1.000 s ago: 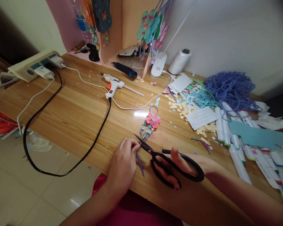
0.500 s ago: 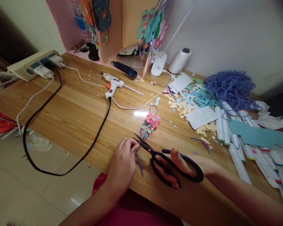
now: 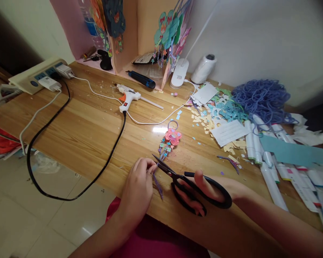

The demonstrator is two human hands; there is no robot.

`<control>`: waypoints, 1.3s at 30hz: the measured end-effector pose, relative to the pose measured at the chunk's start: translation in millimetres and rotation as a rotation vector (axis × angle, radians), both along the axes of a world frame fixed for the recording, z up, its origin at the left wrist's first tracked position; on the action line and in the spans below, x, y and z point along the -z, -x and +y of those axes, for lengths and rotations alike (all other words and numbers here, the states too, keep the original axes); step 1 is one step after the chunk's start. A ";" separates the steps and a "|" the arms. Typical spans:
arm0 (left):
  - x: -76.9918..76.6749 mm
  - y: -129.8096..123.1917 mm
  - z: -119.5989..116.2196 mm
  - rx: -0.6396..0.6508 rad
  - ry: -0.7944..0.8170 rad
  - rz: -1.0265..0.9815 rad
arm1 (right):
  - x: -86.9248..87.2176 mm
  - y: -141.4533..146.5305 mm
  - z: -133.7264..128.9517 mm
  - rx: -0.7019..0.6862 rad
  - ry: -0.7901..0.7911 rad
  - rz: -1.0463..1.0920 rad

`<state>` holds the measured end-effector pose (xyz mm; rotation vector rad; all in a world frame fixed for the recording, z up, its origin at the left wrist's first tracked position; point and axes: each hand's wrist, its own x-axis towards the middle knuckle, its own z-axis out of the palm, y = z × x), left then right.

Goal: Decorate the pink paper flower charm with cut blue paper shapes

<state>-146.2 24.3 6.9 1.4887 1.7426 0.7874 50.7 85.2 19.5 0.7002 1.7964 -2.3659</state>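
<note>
My right hand (image 3: 196, 193) has its thumb and fingers through the handles of black scissors (image 3: 170, 174). Their blades stand slightly apart, pointing left with the tips by my left fingers. My left hand (image 3: 140, 179) pinches a purple cord (image 3: 158, 186), whose loose end hangs down toward the table edge. Just beyond the blades lies a pink flower charm (image 3: 173, 137) with a purple loop on top and star-hung strands trailing toward my left fingertips. Whether the pinched cord joins those strands is hard to see.
A white glue gun (image 3: 127, 97) with a black cable lies behind on the wooden table. Paper scraps (image 3: 226, 107), a heap of purple cord (image 3: 261, 98) and several markers (image 3: 269, 182) cover the right side. A blue-black cutter (image 3: 141, 79) and power strip (image 3: 32, 77) sit farther back.
Both hands, the scissors and the cord keep nearly the same pose. The whole view has shifted very slightly.
</note>
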 end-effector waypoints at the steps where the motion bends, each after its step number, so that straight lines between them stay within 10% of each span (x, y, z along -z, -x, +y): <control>1: 0.0 -0.1 -0.2 0.001 0.000 0.001 | 1.6 0.0 -0.2 0.009 -0.013 -0.017; 28: -1.2 3.9 -5.4 -0.008 -0.007 -0.030 | -2.7 4.3 1.7 -0.004 -0.065 -0.012; 39: -37.1 3.5 -29.2 0.191 -0.019 -0.063 | -6.1 -42.4 -19.4 0.167 0.016 -0.073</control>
